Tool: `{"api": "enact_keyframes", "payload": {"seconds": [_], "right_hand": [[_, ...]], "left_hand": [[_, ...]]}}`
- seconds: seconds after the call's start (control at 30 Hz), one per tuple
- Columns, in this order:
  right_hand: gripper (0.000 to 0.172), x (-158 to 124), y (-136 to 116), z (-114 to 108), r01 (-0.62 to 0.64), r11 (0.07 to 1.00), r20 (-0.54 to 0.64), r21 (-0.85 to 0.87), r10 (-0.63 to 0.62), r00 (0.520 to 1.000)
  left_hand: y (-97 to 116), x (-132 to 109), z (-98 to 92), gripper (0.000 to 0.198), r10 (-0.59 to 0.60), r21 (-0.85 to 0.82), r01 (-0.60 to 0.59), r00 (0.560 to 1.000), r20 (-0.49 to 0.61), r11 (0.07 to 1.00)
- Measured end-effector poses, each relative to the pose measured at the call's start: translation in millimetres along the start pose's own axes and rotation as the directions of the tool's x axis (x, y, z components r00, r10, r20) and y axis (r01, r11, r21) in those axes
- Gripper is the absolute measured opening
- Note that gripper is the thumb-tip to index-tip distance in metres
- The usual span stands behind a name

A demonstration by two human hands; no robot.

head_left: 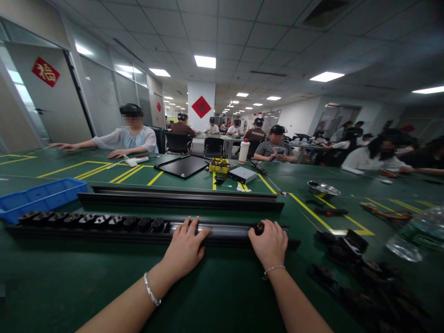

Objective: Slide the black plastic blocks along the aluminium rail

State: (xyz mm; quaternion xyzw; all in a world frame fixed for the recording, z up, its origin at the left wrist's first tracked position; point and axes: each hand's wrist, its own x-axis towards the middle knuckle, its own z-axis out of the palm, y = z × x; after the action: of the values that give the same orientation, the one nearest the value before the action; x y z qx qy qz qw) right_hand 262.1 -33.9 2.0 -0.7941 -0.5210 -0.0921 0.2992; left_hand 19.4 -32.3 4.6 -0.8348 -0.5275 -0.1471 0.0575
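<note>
A long black rail (225, 231) lies across the green table in front of me. Several small black parts (104, 221) sit in a row along its left half. My left hand (185, 247) rests on the rail near its middle, fingers stretched over its edge. My right hand (270, 243) is closed around a small black part (258, 228) at the rail's right end. A second long black rail (180, 199) lies parallel just behind the first.
A blue bin (38, 196) stands at the left. More black parts (350, 259) are heaped at the right, beside a plastic bottle (416, 233). Farther back are a metal bowl (322, 187), a laptop (182, 165) and a yellow box (219, 165). Other people sit around the tables.
</note>
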Motion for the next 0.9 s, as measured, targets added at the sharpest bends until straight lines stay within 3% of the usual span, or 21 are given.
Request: {"api": "enact_keyframes", "payload": {"seconds": [0.9], "right_hand": [[0.039,3.1,0.9,-5.5,-0.024,0.999,0.038,0.045,0.023,0.999]], "left_hand": [[1.6,-0.9,-3.3,0.053,-0.014,-0.001,0.014,1.000,0.022,1.000]]}}
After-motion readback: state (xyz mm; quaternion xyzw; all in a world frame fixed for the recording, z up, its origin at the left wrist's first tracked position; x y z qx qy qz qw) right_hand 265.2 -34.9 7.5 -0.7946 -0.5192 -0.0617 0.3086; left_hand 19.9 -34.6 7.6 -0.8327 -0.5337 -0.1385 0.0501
